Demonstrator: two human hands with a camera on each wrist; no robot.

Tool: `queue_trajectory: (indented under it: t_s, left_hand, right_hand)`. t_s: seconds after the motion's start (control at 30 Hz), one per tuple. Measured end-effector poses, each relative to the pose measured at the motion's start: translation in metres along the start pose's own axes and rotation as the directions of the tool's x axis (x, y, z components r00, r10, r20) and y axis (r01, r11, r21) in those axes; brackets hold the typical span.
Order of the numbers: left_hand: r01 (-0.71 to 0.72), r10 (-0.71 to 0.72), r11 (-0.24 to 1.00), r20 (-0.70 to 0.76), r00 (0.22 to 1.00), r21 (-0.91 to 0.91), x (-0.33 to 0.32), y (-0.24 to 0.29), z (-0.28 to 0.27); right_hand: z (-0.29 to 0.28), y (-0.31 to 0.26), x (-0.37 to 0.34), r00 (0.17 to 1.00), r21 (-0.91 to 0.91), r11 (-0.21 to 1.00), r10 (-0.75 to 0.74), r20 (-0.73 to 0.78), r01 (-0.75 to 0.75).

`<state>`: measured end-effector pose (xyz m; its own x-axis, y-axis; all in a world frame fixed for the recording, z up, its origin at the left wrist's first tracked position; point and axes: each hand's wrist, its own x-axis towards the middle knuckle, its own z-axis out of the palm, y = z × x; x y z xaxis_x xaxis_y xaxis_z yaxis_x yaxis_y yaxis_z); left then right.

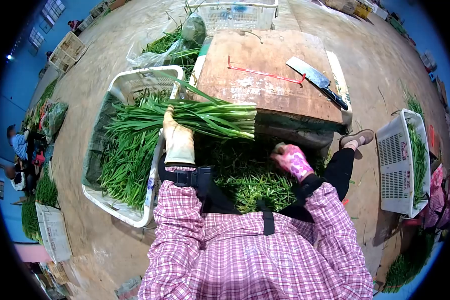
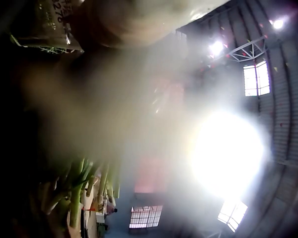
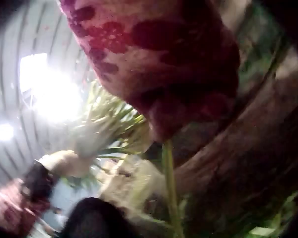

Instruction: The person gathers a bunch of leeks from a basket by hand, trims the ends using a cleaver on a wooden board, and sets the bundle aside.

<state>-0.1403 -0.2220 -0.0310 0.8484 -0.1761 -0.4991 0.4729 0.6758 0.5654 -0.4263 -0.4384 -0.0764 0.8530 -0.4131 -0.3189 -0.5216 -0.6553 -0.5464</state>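
My left hand [image 1: 179, 137], in a pale glove, grips a bunch of long green stalks [image 1: 225, 117], their whitish ends toward the right, beside the board's near edge. The left wrist view is hazy; some stalks [image 2: 77, 198] show low in it. My right hand [image 1: 291, 160], in a pink flowered glove, is over the heap of cut green pieces [image 1: 260, 192] in front of my lap. In the right wrist view the curled fingers of that hand [image 3: 164, 64] pinch a thin green stalk [image 3: 170, 188] that hangs down.
A white basket [image 1: 147, 200] of green stalks stands at the left. On the wooden board [image 1: 225, 60] lie a cleaver [image 1: 310, 74] and a red strip [image 1: 270, 75]. Another white basket [image 1: 392, 165] is at the right, and one [image 1: 235, 17] stands beyond the board.
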Motion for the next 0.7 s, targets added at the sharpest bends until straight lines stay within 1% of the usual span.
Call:
queue_trajectory:
  t_s: [0.03,0.07,0.1,0.13,0.17,0.2,0.23,0.27,0.3,0.33,0.37,0.47,0.5,0.53,0.57,0.6,0.63,0.67,0.7]
  left_hand:
    - [-0.013,0.012,1.0,-0.009,1.0,-0.017,0.004,0.001,-0.001]
    - [-0.025,0.024,0.999,-0.017,1.0,-0.035,0.007,0.001,-0.001]
    - [-0.033,0.031,0.998,-0.026,0.999,-0.051,0.009,-0.001,0.0]
    - [-0.025,0.024,0.999,-0.062,0.998,-0.03,0.004,-0.003,0.003]
    - [-0.015,0.014,1.0,-0.098,0.995,-0.004,-0.007,-0.004,0.01]
    - [-0.005,0.008,1.0,-0.131,0.991,0.023,-0.017,-0.006,0.017]
    - [-0.046,0.052,0.998,-0.132,0.99,0.052,-0.025,-0.013,0.023]
    - [-0.028,0.03,0.999,-0.059,0.998,0.044,-0.024,-0.017,0.02]
    - [-0.012,0.011,0.999,0.015,1.0,0.037,-0.025,-0.02,0.017]
    - [0.001,-0.003,1.0,0.09,0.996,0.031,-0.023,-0.02,0.015]
    - [0.018,-0.023,0.998,0.087,0.996,0.052,-0.022,-0.021,0.013]
    - [0.021,-0.026,0.99,0.032,0.999,0.138,-0.058,-0.014,0.032]
    - [0.039,-0.036,0.986,-0.023,0.999,0.16,-0.04,-0.016,0.023]
    - [-0.011,0.019,0.988,-0.05,0.999,0.152,-0.035,-0.017,0.021]
    - [-0.002,0.004,0.994,-0.017,1.0,0.107,-0.021,-0.015,0.014]
    - [0.006,-0.007,0.998,0.016,1.0,0.061,-0.009,-0.011,0.007]
    - [0.01,-0.011,1.0,0.059,0.998,0.016,-0.008,-0.006,0.006]
    - [0.015,-0.015,1.0,-0.013,1.0,-0.014,0.01,-0.006,0.001]
    - [0.035,-0.034,0.999,0.032,0.999,-0.017,0.008,-0.004,-0.002]
  right_hand:
    - [-0.012,-0.001,-0.007,0.993,-0.207,0.972,0.116,0.025,-0.108]
    - [-0.023,-0.003,-0.015,0.972,-0.407,0.89,0.234,0.025,-0.204]
    - [-0.029,-0.014,-0.022,0.986,-0.319,0.94,0.075,-0.149,-0.119]
    - [-0.031,-0.029,-0.028,0.942,-0.246,0.969,-0.068,-0.329,-0.016]
    - [-0.031,-0.048,-0.028,0.892,-0.192,0.978,-0.154,-0.425,0.077]
    - [-0.03,-0.062,-0.023,0.837,-0.168,0.966,-0.256,-0.484,0.198]
    - [-0.036,-0.082,-0.019,0.858,-0.211,0.954,-0.287,-0.426,0.214]
    - [-0.041,-0.096,-0.016,0.876,-0.251,0.939,-0.317,-0.363,0.235]
    - [-0.038,-0.096,-0.01,0.925,-0.027,0.969,-0.242,-0.294,0.246]
    - [-0.034,-0.094,-0.002,0.96,0.197,0.953,-0.189,-0.207,0.23]
    - [-0.028,-0.094,-0.001,0.967,0.477,0.853,-0.113,-0.229,0.212]
    - [-0.025,-0.087,0.002,0.983,0.484,0.865,-0.052,-0.174,0.132]
    - [-0.025,-0.085,-0.001,0.973,0.349,0.928,-0.054,-0.222,0.131]
    - [-0.026,-0.081,0.001,0.962,0.203,0.978,0.0,-0.273,0.057]
    - [-0.03,-0.071,-0.002,0.947,-0.013,1.0,-0.019,-0.322,0.015]
    - [-0.035,-0.058,-0.004,0.93,-0.228,0.973,-0.051,-0.363,-0.035]
    - [-0.034,-0.044,-0.006,0.974,-0.214,0.976,-0.006,-0.227,-0.044]
    - [-0.026,-0.032,-0.007,0.996,-0.205,0.977,0.037,-0.087,-0.054]
    - [-0.01,-0.024,-0.006,0.998,0.131,0.99,-0.057,-0.02,0.059]
